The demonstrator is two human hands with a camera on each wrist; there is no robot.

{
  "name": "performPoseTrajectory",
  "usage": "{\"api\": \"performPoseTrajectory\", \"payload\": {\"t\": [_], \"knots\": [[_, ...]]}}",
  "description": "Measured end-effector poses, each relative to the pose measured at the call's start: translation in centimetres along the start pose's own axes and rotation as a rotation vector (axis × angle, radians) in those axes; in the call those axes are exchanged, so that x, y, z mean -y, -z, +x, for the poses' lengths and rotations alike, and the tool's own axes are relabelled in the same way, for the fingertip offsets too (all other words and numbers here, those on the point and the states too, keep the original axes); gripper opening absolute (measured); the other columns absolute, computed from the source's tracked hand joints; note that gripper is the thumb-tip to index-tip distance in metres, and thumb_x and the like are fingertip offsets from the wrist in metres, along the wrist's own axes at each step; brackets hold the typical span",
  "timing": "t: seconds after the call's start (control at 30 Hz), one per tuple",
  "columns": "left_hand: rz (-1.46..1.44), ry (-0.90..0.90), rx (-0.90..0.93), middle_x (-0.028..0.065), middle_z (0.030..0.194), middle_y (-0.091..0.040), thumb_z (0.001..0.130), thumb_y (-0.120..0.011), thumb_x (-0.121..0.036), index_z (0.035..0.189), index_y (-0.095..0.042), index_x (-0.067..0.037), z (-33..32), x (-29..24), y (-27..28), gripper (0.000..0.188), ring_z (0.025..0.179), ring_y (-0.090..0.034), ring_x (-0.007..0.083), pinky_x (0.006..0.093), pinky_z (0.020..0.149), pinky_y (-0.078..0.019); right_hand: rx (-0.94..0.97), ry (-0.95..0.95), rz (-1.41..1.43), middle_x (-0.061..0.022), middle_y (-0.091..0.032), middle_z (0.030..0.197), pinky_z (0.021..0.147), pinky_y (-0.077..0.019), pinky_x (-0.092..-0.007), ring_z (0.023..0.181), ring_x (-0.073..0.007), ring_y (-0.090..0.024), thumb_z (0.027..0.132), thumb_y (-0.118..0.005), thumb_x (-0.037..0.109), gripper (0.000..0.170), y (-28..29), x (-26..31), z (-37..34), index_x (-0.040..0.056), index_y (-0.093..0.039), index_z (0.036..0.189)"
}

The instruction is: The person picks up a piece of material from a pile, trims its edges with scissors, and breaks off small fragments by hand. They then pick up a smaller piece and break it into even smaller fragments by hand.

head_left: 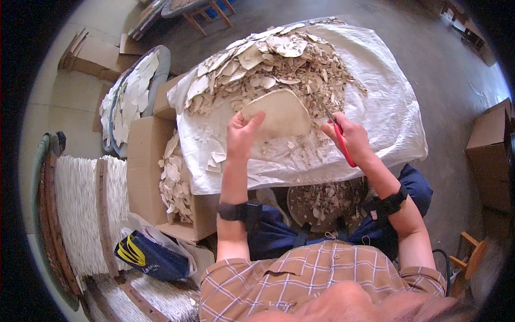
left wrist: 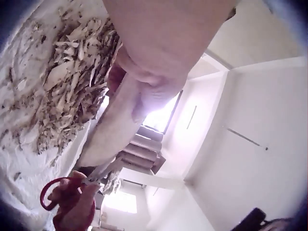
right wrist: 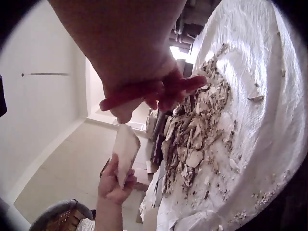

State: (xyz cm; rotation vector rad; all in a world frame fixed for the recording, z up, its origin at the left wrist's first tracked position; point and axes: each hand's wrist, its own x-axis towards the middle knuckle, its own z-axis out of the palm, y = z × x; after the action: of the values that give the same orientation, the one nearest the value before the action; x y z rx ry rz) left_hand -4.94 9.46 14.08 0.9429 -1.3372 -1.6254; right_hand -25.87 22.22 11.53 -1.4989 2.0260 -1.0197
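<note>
My left hand (head_left: 242,134) pinches a flat, pale cream sheet (head_left: 281,115) with rounded corners by its near left edge, thumb on top. My right hand (head_left: 351,140) grips red-handled scissors (head_left: 344,146), whose metal blades point up and left, just beyond the sheet's right edge. In the left wrist view the scissors (left wrist: 54,192) appear near the far end of the sheet (left wrist: 113,126). The right wrist view shows the sheet (right wrist: 126,149) edge-on, with the blades mostly hidden. Both hands are over a white cloth-like cover (head_left: 389,102), in front of a heap of pale flakes (head_left: 316,80).
A cardboard box (head_left: 144,172) holding pale pieces stands at the left, beside tall stacks of white sheets (head_left: 80,201) and a dark blue bag (head_left: 153,257). Below the cover's near edge, a round container (head_left: 300,201) holds scraps. A wooden stool (head_left: 472,255) stands at the right.
</note>
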Motion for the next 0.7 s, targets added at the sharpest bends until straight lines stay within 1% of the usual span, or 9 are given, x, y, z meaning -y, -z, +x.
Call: {"api": "performPoseTrajectory", "payload": {"t": [0.03, 0.07, 0.1, 0.17, 0.23, 0.3, 0.43, 0.53, 0.7], "knots": [[-0.003, -0.002, 0.003, 0.0063, 0.089, -0.062, 0.076, -0.063, -0.009, 0.095, -0.058, 0.000, -0.1, -0.4, 0.2, 0.021, 0.078, -0.058, 0.0107, 0.0236, 0.067, -0.0473, 0.000, 0.055, -0.021, -0.0155, -0.054, 0.062, 0.054, -0.0426, -0.0404, 0.062, -0.0343, -0.056, 0.076, -0.059, 0.040, 0.038, 0.5, 0.1, 0.0, 0.0058, -0.051, 0.090], [0.063, -0.004, 0.068, 0.0060, 0.089, -0.062, 0.076, -0.063, -0.009, 0.096, -0.058, 0.000, -0.2, -0.8, 0.4, 0.023, 0.078, -0.058, 0.0109, 0.0239, 0.069, -0.0470, -0.002, 0.055, -0.026, -0.0155, -0.054, 0.062, 0.054, -0.0426, -0.0404, 0.062, -0.0343, -0.056, 0.076, -0.059, 0.040, 0.038, 0.7, 0.2, 0.0, 0.0058, -0.051, 0.090], [0.131, -0.003, 0.129, 0.0058, 0.090, -0.062, 0.076, -0.063, -0.010, 0.097, -0.058, 0.000, -0.3, -1.0, 0.6, 0.024, 0.077, -0.058, 0.0111, 0.0241, 0.070, -0.0468, -0.002, 0.133, -0.028, -0.0153, -0.055, 0.066, 0.055, -0.0431, -0.0397, 0.063, -0.0337, -0.056, 0.075, -0.060, 0.040, 0.040, 0.9, 0.2, -0.1, 0.0052, -0.051, 0.091], [0.156, -0.006, 0.166, 0.0060, 0.088, -0.062, 0.075, -0.064, -0.010, 0.096, -0.058, 0.001, -0.3, -1.3, 0.8, 0.025, 0.077, -0.058, 0.0103, 0.0234, 0.069, -0.0467, -0.002, 0.214, -0.026, -0.0152, -0.055, 0.070, 0.055, -0.0435, -0.0391, 0.065, -0.0330, -0.056, 0.073, -0.061, 0.040, 0.042, 0.8, 0.2, -0.3, 0.0047, -0.051, 0.093], [0.184, -0.006, 0.200, 0.0063, 0.087, -0.062, 0.075, -0.065, -0.010, 0.096, -0.058, 0.003, -0.4, -1.6, 1.4, 0.025, 0.076, -0.057, 0.0095, 0.0227, 0.068, -0.0466, 0.013, 0.361, -0.056, -0.0139, -0.056, 0.077, 0.055, -0.0444, -0.0383, 0.067, -0.0322, -0.056, 0.071, -0.063, 0.039, 0.045, 0.7, 0.2, -0.5, 0.0037, -0.050, 0.095], [0.238, 0.043, 0.257, 0.0054, 0.086, -0.062, 0.074, -0.066, -0.010, 0.096, -0.058, 0.003, -0.3, -1.8, 1.9, 0.027, 0.075, -0.056, 0.0085, 0.0222, 0.068, -0.0461, 0.043, 0.369, -0.095, -0.0133, -0.056, 0.078, 0.056, -0.0448, -0.0380, 0.068, -0.0322, -0.056, 0.071, -0.064, 0.039, 0.045, 1.1, 0.6, -0.6, 0.0036, -0.050, 0.095], [0.247, 0.012, 0.295, 0.0050, 0.087, -0.062, 0.074, -0.066, -0.009, 0.095, -0.059, 0.003, -0.3, -2.1, 2.4, 0.026, 0.075, -0.056, 0.0080, 0.0217, 0.068, -0.0458, 0.083, 0.403, -0.147, -0.0131, -0.056, 0.079, 0.056, -0.0452, -0.0376, 0.068, -0.0316, -0.057, 0.071, -0.064, 0.039, 0.046, 1.2, 0.8, -0.6, 0.0033, -0.050, 0.095], [0.245, 0.031, 0.298, 0.0047, 0.086, -0.062, 0.073, -0.066, -0.008, 0.095, -0.059, 0.003, -0.5, -2.3, 2.5, 0.025, 0.075, -0.056, 0.0076, 0.0215, 0.068, -0.0455, 0.068, 0.384, -0.037, -0.0132, -0.055, 0.079, 0.056, -0.0451, -0.0377, 0.068, -0.0315, -0.057, 0.071, -0.064, 0.039, 0.045, 0.9, 0.7, -0.7, 0.0036, -0.050, 0.096], [0.258, 0.060, 0.340, 0.0045, 0.085, -0.063, 0.073, -0.066, -0.008, 0.094, -0.059, 0.002, -0.5, -2.5, 2.6, 0.025, 0.074, -0.056, 0.0079, 0.0219, 0.067, -0.0459, 0.097, 0.412, -0.086, -0.0136, -0.055, 0.079, 0.055, -0.0443, -0.0384, 0.068, -0.0318, -0.057, 0.071, -0.064, 0.038, 0.043, 1.4, 1.1, -0.7, 0.0051, -0.050, 0.095]]}}
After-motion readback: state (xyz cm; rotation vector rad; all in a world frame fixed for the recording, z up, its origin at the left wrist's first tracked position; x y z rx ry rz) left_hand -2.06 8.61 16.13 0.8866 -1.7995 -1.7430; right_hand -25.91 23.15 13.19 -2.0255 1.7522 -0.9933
